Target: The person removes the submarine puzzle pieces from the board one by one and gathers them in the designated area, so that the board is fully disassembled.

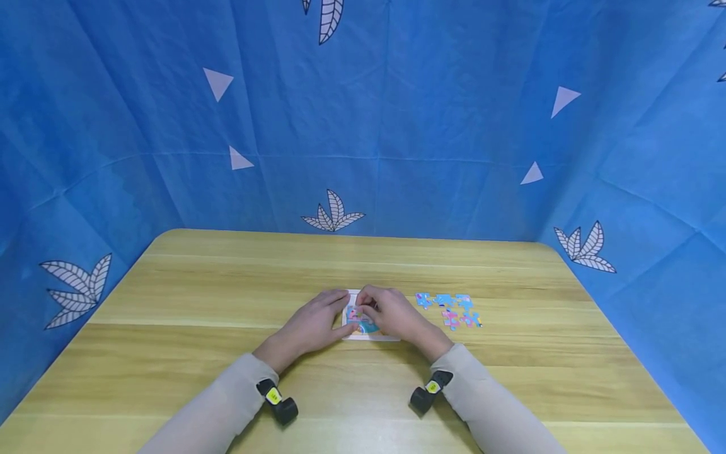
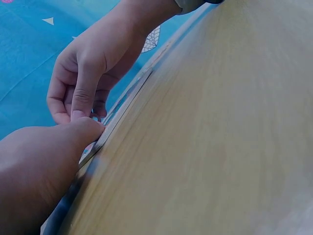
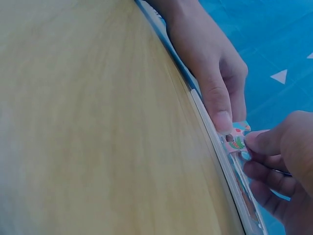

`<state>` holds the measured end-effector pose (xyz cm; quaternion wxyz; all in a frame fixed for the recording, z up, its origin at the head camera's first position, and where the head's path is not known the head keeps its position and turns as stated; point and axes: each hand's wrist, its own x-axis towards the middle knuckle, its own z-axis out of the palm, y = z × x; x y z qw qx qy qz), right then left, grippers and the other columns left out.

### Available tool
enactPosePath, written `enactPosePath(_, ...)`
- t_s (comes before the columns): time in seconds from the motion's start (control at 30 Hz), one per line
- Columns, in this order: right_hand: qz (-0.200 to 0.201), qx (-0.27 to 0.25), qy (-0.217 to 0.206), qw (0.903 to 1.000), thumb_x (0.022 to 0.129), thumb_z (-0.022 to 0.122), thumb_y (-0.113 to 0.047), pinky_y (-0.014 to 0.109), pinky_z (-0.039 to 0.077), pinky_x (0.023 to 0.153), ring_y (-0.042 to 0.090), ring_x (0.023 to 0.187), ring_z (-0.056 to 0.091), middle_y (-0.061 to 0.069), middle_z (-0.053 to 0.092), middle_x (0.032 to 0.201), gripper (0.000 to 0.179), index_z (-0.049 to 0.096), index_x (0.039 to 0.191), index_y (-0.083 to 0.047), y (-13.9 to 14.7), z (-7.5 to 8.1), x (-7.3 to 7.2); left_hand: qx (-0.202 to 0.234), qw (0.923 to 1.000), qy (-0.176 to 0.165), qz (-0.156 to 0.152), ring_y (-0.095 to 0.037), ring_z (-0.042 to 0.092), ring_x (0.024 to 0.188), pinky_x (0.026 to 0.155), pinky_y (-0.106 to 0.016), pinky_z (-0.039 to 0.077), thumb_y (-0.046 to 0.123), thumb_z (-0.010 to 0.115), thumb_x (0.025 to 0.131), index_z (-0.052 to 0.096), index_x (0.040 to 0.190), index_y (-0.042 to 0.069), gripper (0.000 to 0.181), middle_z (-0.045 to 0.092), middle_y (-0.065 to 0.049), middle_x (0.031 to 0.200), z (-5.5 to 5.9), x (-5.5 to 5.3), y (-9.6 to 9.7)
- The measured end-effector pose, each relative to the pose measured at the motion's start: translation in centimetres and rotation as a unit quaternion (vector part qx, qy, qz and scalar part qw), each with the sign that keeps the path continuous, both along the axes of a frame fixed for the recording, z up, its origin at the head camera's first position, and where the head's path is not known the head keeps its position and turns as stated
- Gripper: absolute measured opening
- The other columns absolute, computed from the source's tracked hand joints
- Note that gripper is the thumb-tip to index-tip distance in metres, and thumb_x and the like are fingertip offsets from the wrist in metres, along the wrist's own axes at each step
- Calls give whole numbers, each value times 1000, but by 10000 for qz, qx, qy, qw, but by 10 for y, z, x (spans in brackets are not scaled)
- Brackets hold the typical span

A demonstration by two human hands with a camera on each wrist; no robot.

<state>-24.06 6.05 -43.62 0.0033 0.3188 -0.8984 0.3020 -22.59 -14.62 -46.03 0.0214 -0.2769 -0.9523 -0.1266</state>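
A white-bordered puzzle board (image 1: 374,338) with a colourful picture lies flat on the table between both hands. My left hand (image 1: 316,318) rests along its left edge, fingers extended and thumb (image 3: 222,117) laid over the near border. From the right, my right hand (image 1: 397,313) reaches over the board. Its thumb and fingertips pinch a pink and blue puzzle piece (image 3: 236,143) with a green figure, tilted up close over the board beside the left thumb. Part of the picture is covered by the right hand in the head view.
Several loose puzzle pieces (image 1: 445,300), blue and pink, lie in two rough rows to the right of the board. The wooden table (image 1: 238,265) ends at a blue curtain (image 1: 386,126) behind and at both sides. Both wrists carry small black cameras.
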Motion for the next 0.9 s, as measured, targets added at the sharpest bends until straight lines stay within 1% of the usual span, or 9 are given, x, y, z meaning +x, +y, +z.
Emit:
enactPosePath(0.17, 37, -5, -21, 10000, 97, 62, -11, 23, 52, 69, 4, 73, 58, -6, 64, 85, 3, 64, 99, -11, 0, -1, -1, 26, 10000, 36, -19, -29, 39, 138, 113, -42, 33, 57, 55, 94, 49, 143, 4, 73, 44, -10, 149, -2, -1, 0)
enactPosePath(0.37, 27, -6, -41, 10000, 98, 60, -10, 23, 50, 65, 4, 71, 55, -7, 64, 84, 4, 64, 97, -11, -1, -1, -1, 153, 9998, 116, -37, -29, 40, 137, 113, -42, 33, 55, 50, 97, 51, 142, 4, 68, 45, -10, 148, -3, -2, -1)
enactPosePath(0.5, 9, 5, -63, 10000, 98, 61, -11, 24, 50, 64, 5, 69, 54, -6, 64, 83, 4, 63, 96, -12, 0, 0, -1, 185, 9997, 127, -39, -29, 40, 137, 113, -42, 33, 55, 50, 97, 51, 142, 4, 68, 46, -10, 148, -4, -3, -1)
enactPosePath(0.6, -125, -1, -153, 9998, 98, 61, -13, 24, 50, 64, 6, 69, 54, -6, 64, 84, 3, 64, 99, -14, 1, 2, -1, 179, 9998, 117, -27, -28, 40, 137, 113, -41, 34, 56, 51, 97, 51, 142, 3, 69, 46, -10, 148, -4, -3, 0)
enactPosePath(0.67, -306, -48, -237, 9992, 99, 61, -16, 25, 49, 62, 6, 68, 54, -7, 64, 85, 4, 64, 100, -16, 3, 4, -2, 191, 9998, 97, -8, -28, 40, 137, 112, -40, 34, 56, 52, 96, 50, 142, 3, 70, 46, -10, 148, -3, -3, 0)
enactPosePath(0.77, -533, -251, -424, 9974, 98, 61, -17, 26, 49, 58, 8, 67, 55, -8, 65, 88, 5, 64, 102, -17, 8, 8, -4, 174, 9998, 79, 9, -27, 40, 137, 113, -40, 34, 56, 53, 96, 50, 142, 3, 71, 45, -10, 148, -2, -3, 1)
enactPosePath(0.83, -603, -362, -509, 9962, 98, 62, -18, 26, 50, 58, 9, 66, 55, -8, 65, 88, 5, 64, 102, -17, 11, 10, -5, 177, 9998, 64, 15, -27, 40, 137, 113, -40, 33, 56, 53, 95, 50, 142, 3, 71, 45, -10, 148, -2, -3, 1)
enactPosePath(0.9, -617, -422, -534, 9958, 97, 63, -17, 27, 51, 60, 9, 68, 56, -8, 65, 88, 5, 65, 101, -16, 14, 12, -5, 153, 9999, 63, 5, -27, 40, 137, 113, -40, 33, 57, 52, 95, 50, 142, 3, 71, 45, -10, 149, -2, -3, 0)
